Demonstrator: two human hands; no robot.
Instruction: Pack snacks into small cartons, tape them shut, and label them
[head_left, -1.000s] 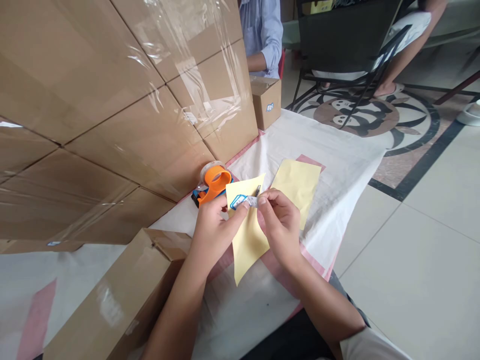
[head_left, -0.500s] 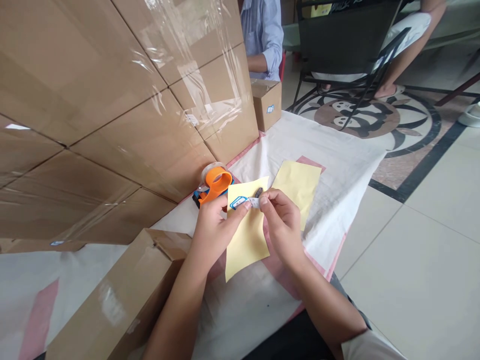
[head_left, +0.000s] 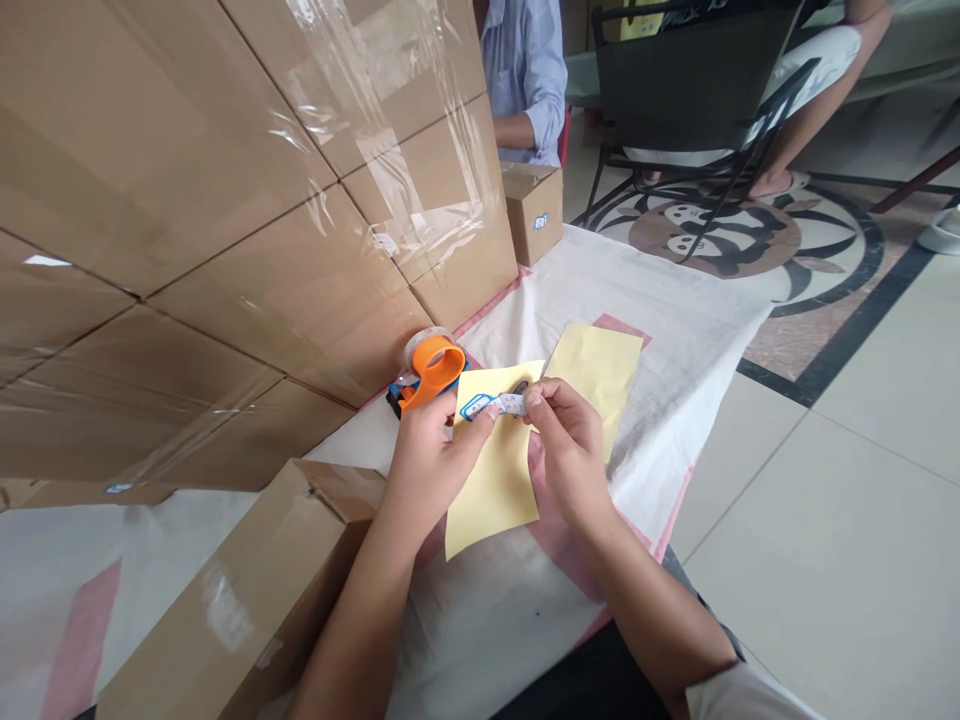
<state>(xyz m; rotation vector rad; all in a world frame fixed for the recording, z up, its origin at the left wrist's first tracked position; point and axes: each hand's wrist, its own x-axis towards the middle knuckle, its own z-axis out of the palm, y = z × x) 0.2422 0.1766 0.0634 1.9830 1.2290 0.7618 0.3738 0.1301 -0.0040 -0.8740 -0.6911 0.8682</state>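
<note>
over yellow sheet (head_left: 491, 485), longer white strip (head_left: 513, 404)

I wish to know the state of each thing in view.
Nearer yellow sheet: curved, in left hand
White strip: pinched in right hand
Farther yellow sheet: laid down
Tape dispenser: loaded
Stacked boxes: taped
Near box: taped
Far box: closed
Black chair: occupied
White cloth: creased

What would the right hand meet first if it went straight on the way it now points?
Probably the yellow sheet held by the left hand, beyond the white strip that the right hand pinches; depth is hard to judge in this single view.
</note>
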